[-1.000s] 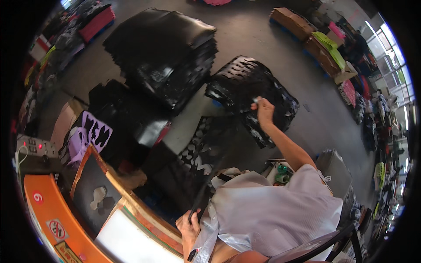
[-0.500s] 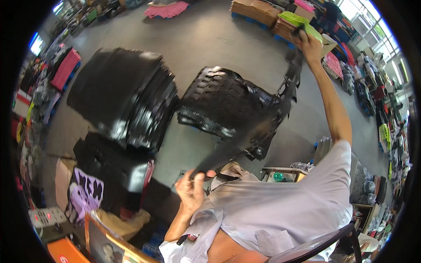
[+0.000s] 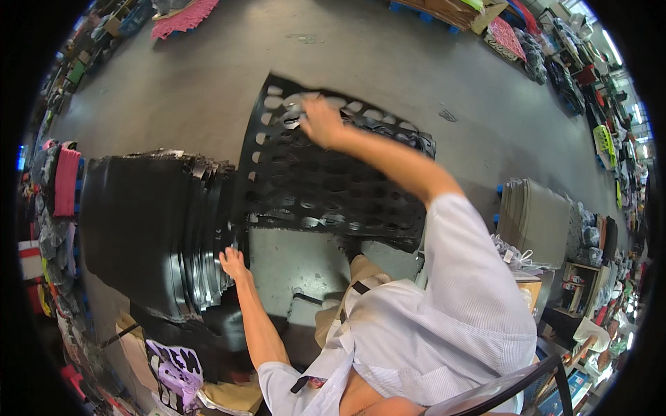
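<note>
A black sheet full of oval cut-outs (image 3: 253,159) lies over a low pile of similar perforated black sheets (image 3: 388,201) on the floor before me. Over its far left part is my right hand (image 3: 321,121), its fingers smeared by motion; whether they touch or pinch the sheet I cannot tell. My left hand (image 3: 234,263) is at the near right edge of a tall stack of solid black sheets (image 3: 139,222), fingers apart and nothing visibly held. The two piles stand side by side, the perforated one to the right.
Grey sheets (image 3: 534,222) stand stacked at the right, beside a small shelf (image 3: 579,284). Pink material (image 3: 182,19) lies at the far left, and brown boards (image 3: 444,10) on a blue pallet at the far side. A purple-and-black bag (image 3: 177,381) sits near my left.
The black strip-like sheet stretched between both hands has come down onto the perforated pile. My right hand has swung left over it; my left hand has left the sheet for the solid stack's edge.
</note>
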### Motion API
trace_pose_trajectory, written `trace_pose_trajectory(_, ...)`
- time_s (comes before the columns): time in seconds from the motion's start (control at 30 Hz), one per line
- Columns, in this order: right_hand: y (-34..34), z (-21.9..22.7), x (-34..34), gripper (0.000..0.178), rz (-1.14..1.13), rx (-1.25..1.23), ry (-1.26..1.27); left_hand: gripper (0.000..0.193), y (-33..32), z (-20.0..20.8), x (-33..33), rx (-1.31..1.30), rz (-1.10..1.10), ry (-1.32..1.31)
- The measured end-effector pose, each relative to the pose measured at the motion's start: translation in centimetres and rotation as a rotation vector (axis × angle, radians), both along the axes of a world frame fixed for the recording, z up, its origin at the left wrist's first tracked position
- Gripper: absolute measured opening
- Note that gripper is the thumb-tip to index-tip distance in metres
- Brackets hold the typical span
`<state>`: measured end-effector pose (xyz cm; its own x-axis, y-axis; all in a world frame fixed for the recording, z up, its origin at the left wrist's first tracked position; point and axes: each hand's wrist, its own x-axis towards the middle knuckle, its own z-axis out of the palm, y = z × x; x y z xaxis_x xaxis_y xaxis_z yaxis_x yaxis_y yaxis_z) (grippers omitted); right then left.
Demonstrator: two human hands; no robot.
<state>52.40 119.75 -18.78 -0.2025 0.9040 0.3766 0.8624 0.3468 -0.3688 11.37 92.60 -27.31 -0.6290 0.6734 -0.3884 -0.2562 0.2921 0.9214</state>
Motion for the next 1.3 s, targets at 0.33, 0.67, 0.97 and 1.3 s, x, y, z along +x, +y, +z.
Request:
trace_pose_trajectory(0.33, -45.0, -18.8, 12.3, 0.036, -0.753, -1.399, 0.064, 0.040, -16.4, -11.7, 7.7, -0.531, -0.759, -0.066)
trace_pose_trajectory(0.67, -46.5, -18.2, 15.7, 0.029, -1.079, -1.090, 0.328, 0.032, -5.2, -13.3, 10.3, -0.475, -0.948, -0.118)
trace_pose_trajectory(0.97, -30.7, -28.8, 29.2, 0.048, -1.083, -0.889, 0.421, 0.036, -5.9, -13.8, 16.3, -0.549, -0.937, -0.037)
trace_pose_trajectory(1.3, -18.5, -41.5, 42.3, 0.071, -1.253, -0.729, 0.489, 0.038, -4.1, -15.2, 35.7, -0.518, -1.042, -0.072)
